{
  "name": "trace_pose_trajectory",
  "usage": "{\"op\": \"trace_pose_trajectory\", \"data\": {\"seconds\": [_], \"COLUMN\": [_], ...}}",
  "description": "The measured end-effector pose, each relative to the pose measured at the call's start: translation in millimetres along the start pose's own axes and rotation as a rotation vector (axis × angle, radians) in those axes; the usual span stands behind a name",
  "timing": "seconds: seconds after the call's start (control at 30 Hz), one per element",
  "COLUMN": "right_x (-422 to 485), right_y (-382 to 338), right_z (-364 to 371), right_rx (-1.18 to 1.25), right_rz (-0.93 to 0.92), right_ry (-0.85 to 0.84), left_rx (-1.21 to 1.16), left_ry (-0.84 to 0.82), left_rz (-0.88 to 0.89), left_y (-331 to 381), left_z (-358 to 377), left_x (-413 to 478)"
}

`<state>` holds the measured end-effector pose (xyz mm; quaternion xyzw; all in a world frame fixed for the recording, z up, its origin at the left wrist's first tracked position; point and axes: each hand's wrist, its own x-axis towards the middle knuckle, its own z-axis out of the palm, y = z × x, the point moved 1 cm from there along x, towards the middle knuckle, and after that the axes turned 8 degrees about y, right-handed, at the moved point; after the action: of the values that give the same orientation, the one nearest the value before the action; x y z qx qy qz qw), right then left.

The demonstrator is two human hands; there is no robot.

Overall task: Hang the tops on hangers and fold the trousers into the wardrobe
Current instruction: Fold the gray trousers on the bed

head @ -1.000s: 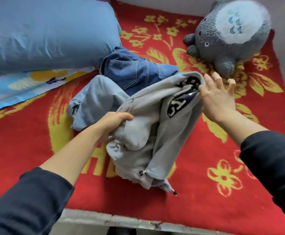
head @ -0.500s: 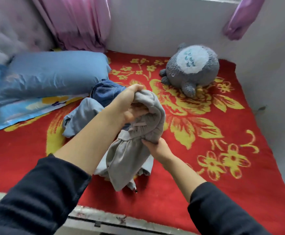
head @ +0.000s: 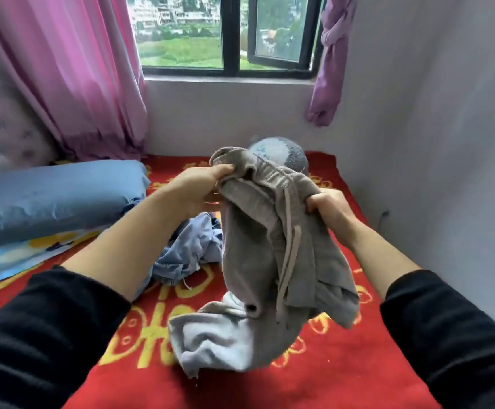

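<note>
Grey drawstring garment (head: 258, 249) mid-frame, hanging long-ways top to bottom, drawstring edge up, left hand (head: 199, 187) and right hand (head: 330, 209) both clutching it

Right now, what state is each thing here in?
grey garment, held up, bunched
left hand, gripping the garment
right hand, gripping the garment
denim clothes, crumpled on the red blanket
window, right pane ajar
pink curtain, hanging loose
purple curtain, knotted

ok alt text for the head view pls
A person's left hand and right hand hold up a grey drawstring garment over a red flowered blanket. Denim clothes, a blue pillow and a grey plush toy lie behind it.
</note>
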<state>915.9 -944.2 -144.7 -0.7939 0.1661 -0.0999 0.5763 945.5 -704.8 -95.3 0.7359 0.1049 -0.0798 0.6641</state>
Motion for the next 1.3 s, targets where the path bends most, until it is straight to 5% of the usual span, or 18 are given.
{"op": "trace_pose_trajectory", "data": {"seconds": [0.13, 0.23, 0.37, 0.53, 0.73, 0.93, 1.1, 1.23, 1.3], "right_x": [-30, -61, -78, -79, -27, -12, -12, -2, 0], "right_y": [16, 54, 110, 140, 102, 13, -25, -18, -11], "right_z": [-11, 5, 29, 33, -8, -56, -93, -115, -123], "right_rx": [0.032, 0.010, -0.365, -0.490, 0.103, -0.026, -0.621, -1.329, -1.398], "right_rz": [-0.118, -0.103, 0.061, 0.343, 0.521, 0.272, 0.003, -0.260, -0.198], "right_ry": [0.216, 0.030, 0.013, 0.016, 0.182, 0.021, -0.240, 0.138, 0.320], "left_rx": [-0.254, -0.321, -0.338, -0.422, -0.302, -0.045, 0.494, 0.290, 0.114], "left_ry": [-0.027, -0.064, -0.091, -0.068, 0.112, 0.068, 0.305, 0.314, 0.322], "left_rz": [-0.110, -0.164, -0.193, -0.213, -0.260, -0.135, 0.130, 0.037, 0.002], "left_y": [12, 4, -9, -13, -40, -51, -50, -33, -18], "left_z": [49, 77, 101, 95, 48, 27, 12, 11, 14], "left_x": [-12, -19, -29, -25, 1, 16, 23, 34, 39]}}
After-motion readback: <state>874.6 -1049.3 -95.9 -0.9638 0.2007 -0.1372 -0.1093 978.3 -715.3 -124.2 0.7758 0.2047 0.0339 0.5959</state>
